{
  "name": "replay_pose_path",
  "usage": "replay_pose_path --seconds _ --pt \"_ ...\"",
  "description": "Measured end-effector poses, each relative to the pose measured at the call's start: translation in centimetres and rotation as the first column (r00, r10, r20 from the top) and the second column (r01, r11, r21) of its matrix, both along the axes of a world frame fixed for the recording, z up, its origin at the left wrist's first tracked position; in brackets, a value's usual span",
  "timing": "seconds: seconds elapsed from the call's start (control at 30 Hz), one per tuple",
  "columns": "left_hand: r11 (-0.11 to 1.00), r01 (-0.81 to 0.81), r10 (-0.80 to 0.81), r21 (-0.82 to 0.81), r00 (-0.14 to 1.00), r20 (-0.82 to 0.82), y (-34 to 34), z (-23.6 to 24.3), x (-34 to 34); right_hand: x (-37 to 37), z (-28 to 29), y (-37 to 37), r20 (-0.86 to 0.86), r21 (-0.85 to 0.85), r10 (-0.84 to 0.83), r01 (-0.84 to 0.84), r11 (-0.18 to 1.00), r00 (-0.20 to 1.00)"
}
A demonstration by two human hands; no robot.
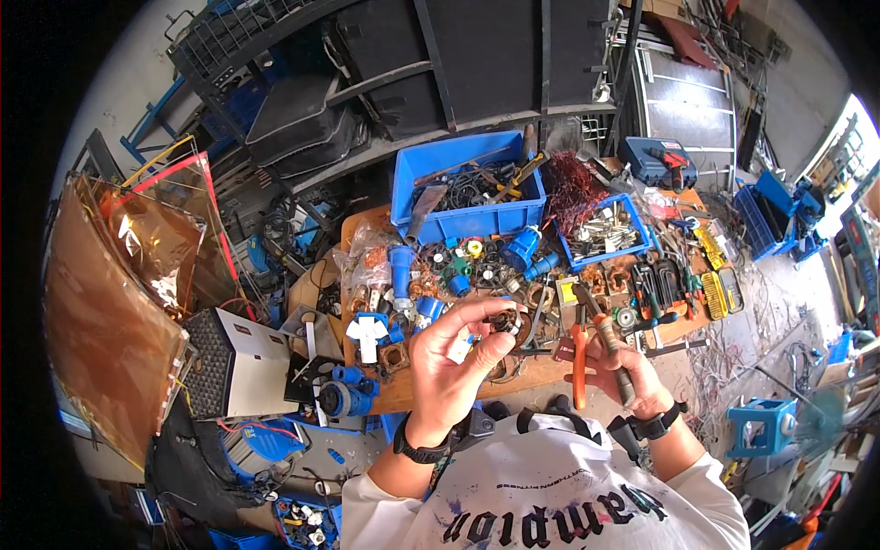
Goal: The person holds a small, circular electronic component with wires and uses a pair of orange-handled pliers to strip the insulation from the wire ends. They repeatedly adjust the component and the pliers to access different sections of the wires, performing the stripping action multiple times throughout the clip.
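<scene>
Hands are counted as two: the left hand (456, 359) is clamped by its fingertips on one small round metal part (502, 321), raised above the wooden counter (541, 371); the right hand (623, 367) is closed around orange-handled pliers (584, 344). Two blue plastic bins (467, 222) are seen behind.

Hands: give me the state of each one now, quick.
Left hand: closed, fingertips pinching a small dark round part.
Right hand: closed around orange-handled pliers.
</scene>
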State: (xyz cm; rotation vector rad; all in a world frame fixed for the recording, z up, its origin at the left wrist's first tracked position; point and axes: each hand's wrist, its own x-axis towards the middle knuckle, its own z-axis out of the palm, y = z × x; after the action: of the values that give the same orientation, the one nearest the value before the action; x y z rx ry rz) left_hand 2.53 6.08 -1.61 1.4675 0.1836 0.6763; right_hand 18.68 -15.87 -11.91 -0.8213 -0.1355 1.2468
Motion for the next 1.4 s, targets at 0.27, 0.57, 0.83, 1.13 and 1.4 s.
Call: replay_pose_path --seconds 0.27,0.57,0.83,1.13,1.4 --pt "0.986 -0.034 0.002 0.163 0.981 0.193 0.4 -0.2 1.3 -0.4 3.6 -0.8 0.013 0.022 -0.006 0.005 1.0 1.0" --pt "0.943 -0.162 0.097 0.29 0.969 0.226 1.6 -1.7 1.8 -1.2 9.1 -2.9 0.074 0.118 0.092 -0.101 0.988 0.993" --pt "0.895 -0.252 0.191 0.367 0.962 0.194 1.2 -2.0 2.5 -0.7 10.6 -3.0 0.197 0.034 0.359 -0.373 0.927 0.912" --pt "0.801 -0.304 0.217 0.517 0.951 0.222 0.6 -1.7 3.3 -0.4 12.4 -1.9 0.302 -0.03 0.441 -0.454 0.891 0.845" --pt "0.727 -0.323 0.218 0.606 0.945 0.242 0.0 -1.7 3.5 -0.4 11.8 -1.7 0.368 -0.056 0.486 -0.502 0.863 0.793"
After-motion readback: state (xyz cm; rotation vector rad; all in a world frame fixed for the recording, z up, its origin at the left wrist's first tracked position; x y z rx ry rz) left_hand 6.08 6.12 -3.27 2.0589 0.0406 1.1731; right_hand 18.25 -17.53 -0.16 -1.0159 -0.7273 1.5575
